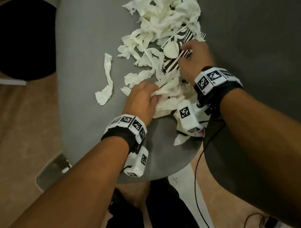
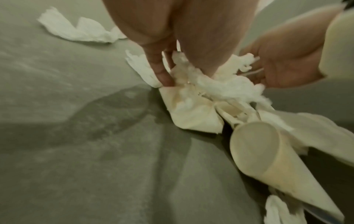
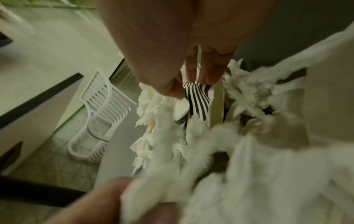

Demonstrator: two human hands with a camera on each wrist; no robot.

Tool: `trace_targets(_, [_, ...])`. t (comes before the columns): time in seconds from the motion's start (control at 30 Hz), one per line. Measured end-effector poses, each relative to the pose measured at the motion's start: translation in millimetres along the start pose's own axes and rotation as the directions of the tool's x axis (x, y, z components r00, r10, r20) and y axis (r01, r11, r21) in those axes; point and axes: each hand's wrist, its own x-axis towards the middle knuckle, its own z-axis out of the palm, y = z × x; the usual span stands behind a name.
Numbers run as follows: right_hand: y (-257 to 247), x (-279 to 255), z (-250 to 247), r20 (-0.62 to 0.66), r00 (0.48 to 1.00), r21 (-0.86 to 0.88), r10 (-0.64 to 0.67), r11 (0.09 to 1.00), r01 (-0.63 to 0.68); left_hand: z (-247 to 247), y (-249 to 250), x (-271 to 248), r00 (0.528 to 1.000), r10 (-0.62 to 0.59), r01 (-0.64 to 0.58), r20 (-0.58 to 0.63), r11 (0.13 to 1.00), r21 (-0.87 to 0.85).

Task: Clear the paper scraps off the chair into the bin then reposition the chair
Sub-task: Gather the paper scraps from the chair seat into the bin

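White torn paper scraps [image 1: 164,15] lie heaped on the grey chair seat [image 1: 83,45], close to the dark backrest [image 1: 262,33]. One loose strip [image 1: 107,79] lies apart on the left. My left hand [image 1: 155,94] grips a bunch of scraps [image 2: 210,86] near the seat's front, thumb and fingers [image 2: 162,72] curled into them. My right hand [image 1: 183,53] pinches a black-and-white striped paper piece [image 1: 172,63] in the pile; its fingertips [image 3: 201,74] sit on the stripes [image 3: 199,100]. A black round bin [image 1: 20,40] stands on the floor, left of the chair.
A cream paper cup [image 2: 268,159] lies on its side among the scraps near my wrists. A pale flat stick [image 3: 217,103] lies beside the striped piece. A white slatted chair [image 3: 99,115] stands on the floor to the left. A black cable [image 1: 196,176] hangs by the chair's front.
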Motion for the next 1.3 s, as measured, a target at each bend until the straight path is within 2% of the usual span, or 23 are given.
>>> trace_targets(0.1, [-3.6, 5.8, 4.4, 0.017, 1.000, -0.162, -0.015, 0.987, 0.018, -20.2, -10.8, -4.9, 0.987, -0.095, 0.088, -0.133, 0.994, -0.058])
trace_targets(0.17, [-3.8, 9.6, 6.0, 0.074, 0.997, -0.287, 0.011, 0.958, 0.011, -34.0, -17.0, -9.0, 0.976, -0.129, 0.125, -0.177, 0.992, -0.036])
trace_targets(0.23, [-4.5, 13.6, 6.9, 0.103, 0.994, -0.390, 0.021, 0.921, 0.021, -44.2, -24.4, -11.3, 0.976, -0.151, 0.154, -0.156, 0.988, 0.008])
trace_targets(0.33, [-7.0, 20.0, 9.7, 0.095, 0.995, -0.423, -0.029, 0.903, 0.067, -51.2, -31.1, -13.8, 0.979, -0.163, 0.172, -0.125, 0.983, 0.069])
trace_targets(0.4, [-9.6, 21.3, 10.5, 0.116, 0.992, -0.407, -0.055, 0.908, 0.098, -51.4, -30.5, -18.1, 0.968, -0.187, 0.201, -0.170, 0.977, 0.071])
trace_targets(0.5, [-16.3, 20.5, 8.8, 0.146, 0.988, -0.383, -0.057, 0.917, 0.110, -50.7, -33.4, -19.5, 0.925, -0.250, 0.279, -0.287, 0.958, 0.066])
trace_targets(0.57, [-21.4, 18.4, 9.4, 0.141, 0.988, -0.357, -0.055, 0.928, 0.103, -49.9, -41.4, -14.9, 0.908, -0.285, 0.335, -0.307, 0.934, 0.124])
trace_targets(0.7, [-25.8, 11.2, 10.8, 0.084, 0.991, -0.254, -0.108, 0.959, 0.126, -45.9, -49.5, -1.4, 0.899, -0.348, 0.420, -0.265, 0.857, 0.300])
trace_targets(0.87, [-25.9, 2.0, 12.3, 0.064, 0.987, -0.170, -0.148, 0.973, 0.157, -38.3, -41.6, 22.0, 0.920, -0.351, 0.392, -0.176, 0.839, 0.377])
trace_targets(0.93, [-25.8, -0.7, 11.4, 0.049, 0.983, -0.118, -0.177, 0.976, 0.182, -41.4, -41.7, 29.1, 0.930, -0.341, 0.366, -0.135, 0.887, 0.283])
trace_targets(1.0, [-28.3, -3.7, 8.2, 0.036, 0.982, -0.029, -0.188, 0.982, 0.189, -44.7, -43.9, 28.8, 0.922, -0.352, 0.375, -0.164, 0.916, 0.141])
trace_targets(1.17, [-43.5, -15.3, 8.5, -0.034, 0.978, 0.168, -0.207, 0.963, 0.210, -56.0, -49.6, -0.9, 0.846, -0.428, 0.397, -0.320, 0.904, -0.158])
trace_targets(1.2, [-48.1, -19.8, 11.9, -0.036, 0.976, 0.190, -0.214, 0.957, 0.217, -59.6, -52.8, -8.4, 0.840, -0.434, 0.395, -0.325, 0.900, -0.181])
trace_targets(1.3, [-64.9, -37.6, 28.1, -0.020, 0.968, 0.228, -0.250, 0.942, 0.248, -68.3, -66.3, -29.3, 0.867, -0.425, 0.403, -0.258, 0.905, -0.137])
